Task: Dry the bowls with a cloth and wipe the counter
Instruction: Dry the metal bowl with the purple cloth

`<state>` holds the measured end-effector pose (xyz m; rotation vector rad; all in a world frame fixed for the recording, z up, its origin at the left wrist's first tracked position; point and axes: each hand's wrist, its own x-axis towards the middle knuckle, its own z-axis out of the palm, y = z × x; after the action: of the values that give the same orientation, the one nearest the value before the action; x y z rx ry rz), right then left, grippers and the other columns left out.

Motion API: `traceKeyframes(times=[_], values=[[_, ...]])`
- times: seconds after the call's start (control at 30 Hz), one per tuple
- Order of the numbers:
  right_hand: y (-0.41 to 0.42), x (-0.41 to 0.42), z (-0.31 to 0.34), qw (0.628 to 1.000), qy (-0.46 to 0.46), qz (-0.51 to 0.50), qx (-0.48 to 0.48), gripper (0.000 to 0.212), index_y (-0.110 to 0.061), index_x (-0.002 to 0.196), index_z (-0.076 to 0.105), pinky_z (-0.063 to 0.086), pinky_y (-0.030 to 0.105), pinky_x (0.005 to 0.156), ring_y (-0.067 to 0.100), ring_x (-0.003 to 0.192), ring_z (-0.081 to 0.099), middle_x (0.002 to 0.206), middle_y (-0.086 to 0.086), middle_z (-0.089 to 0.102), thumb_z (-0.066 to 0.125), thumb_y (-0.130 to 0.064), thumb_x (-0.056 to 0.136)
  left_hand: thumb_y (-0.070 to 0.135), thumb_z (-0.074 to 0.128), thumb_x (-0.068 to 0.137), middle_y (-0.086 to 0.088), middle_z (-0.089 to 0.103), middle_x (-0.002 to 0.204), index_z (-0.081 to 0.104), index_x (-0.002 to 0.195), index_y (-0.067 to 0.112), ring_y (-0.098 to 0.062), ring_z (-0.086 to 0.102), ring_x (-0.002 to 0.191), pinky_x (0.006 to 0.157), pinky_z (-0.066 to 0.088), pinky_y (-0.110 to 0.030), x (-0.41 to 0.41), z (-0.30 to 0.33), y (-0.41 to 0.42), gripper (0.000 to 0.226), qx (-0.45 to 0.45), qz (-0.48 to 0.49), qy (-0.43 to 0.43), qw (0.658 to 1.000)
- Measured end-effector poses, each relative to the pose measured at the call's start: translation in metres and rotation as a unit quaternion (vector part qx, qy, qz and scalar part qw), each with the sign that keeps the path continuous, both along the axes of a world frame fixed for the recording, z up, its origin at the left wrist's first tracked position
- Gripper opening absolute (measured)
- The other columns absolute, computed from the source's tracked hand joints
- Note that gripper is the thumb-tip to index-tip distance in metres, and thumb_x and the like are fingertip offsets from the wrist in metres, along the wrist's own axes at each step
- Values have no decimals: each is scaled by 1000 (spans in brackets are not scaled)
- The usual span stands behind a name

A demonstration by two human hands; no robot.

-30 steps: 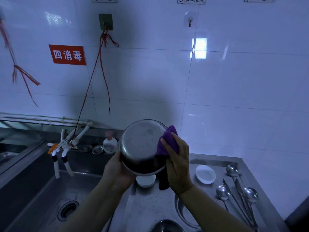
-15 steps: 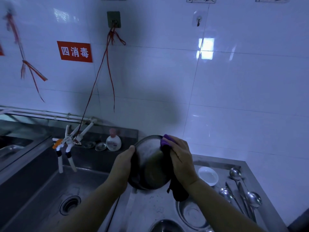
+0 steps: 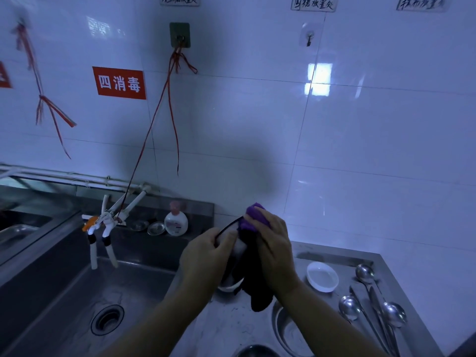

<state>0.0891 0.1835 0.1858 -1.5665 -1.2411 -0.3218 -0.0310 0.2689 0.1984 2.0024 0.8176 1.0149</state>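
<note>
Head view: one steel bowl (image 3: 233, 249) gripped edge-on by left hand (image 3: 206, 256); right hand (image 3: 274, 249) presses one purple cloth (image 3: 253, 220) against it; three ladles (image 3: 371, 313).

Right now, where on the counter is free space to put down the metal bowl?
Bare steel lies on the counter in front of the cloth, beside the sink. A strip behind the white dish is also bare. The right side is crowded with ladles; more bowls lie near the front.

A commercial kitchen's washing-up corner: steel sink (image 3: 77, 292), white tiled wall (image 3: 360, 150), red disinfection sign (image 3: 119, 83), ladles (image 3: 371, 305) on the steel worktop (image 3: 342, 256).
</note>
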Motion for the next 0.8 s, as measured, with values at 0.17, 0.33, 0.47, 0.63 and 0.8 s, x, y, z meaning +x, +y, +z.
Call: traceKeyframes(times=[0.17, 0.33, 0.47, 0.63, 0.8], values=[[-3, 2, 6, 942, 332, 44, 33, 27, -30, 104, 69, 37, 32, 108, 10, 120, 51, 124, -10, 60, 52, -11, 95, 57, 54, 66, -14, 59, 62, 59, 66, 11, -31, 56, 61, 55, 46, -42, -6, 5, -1, 46, -111, -36, -75, 990], [-4, -2, 4, 863, 498, 57, 62, 20, -18, 98, 73, 55, 24, 80, 16, 93, 66, 96, 4, 72, 56, -27, 94, 33, 66, 79, -16, 69, 79, 69, 78, 12, -38, 65, 83, 76, 53, -53, -7, 10, 8, 21, -246, -51, -157, 955], [-1, -8, -12, 850, 521, 52, 59, 23, -21, 92, 73, 53, 16, 60, 6, 74, 67, 82, -2, 72, 52, -31, 96, 28, 61, 87, -10, 71, 83, 70, 78, 16, -32, 66, 88, 76, 54, -47, -7, 7, 16, 16, -313, -53, -186, 930], [12, -22, -44, 852, 520, 49, 7, 29, -10, 98, 69, 48, 22, 64, 16, 75, 62, 80, 3, 69, 49, -31, 98, 22, 61, 89, -6, 73, 80, 71, 76, 15, -26, 67, 86, 79, 53, -42, -15, 2, 37, 18, -364, -46, -226, 902], [17, -20, -85, 887, 447, -47, -110, 28, -22, 120, 64, 46, 39, 97, 18, 104, 60, 112, 2, 67, 59, -20, 93, 16, 56, 90, -8, 63, 75, 63, 70, 13, -24, 56, 76, 68, 43, -33, -40, -20, 86, 21, -350, -12, -140, 926]])
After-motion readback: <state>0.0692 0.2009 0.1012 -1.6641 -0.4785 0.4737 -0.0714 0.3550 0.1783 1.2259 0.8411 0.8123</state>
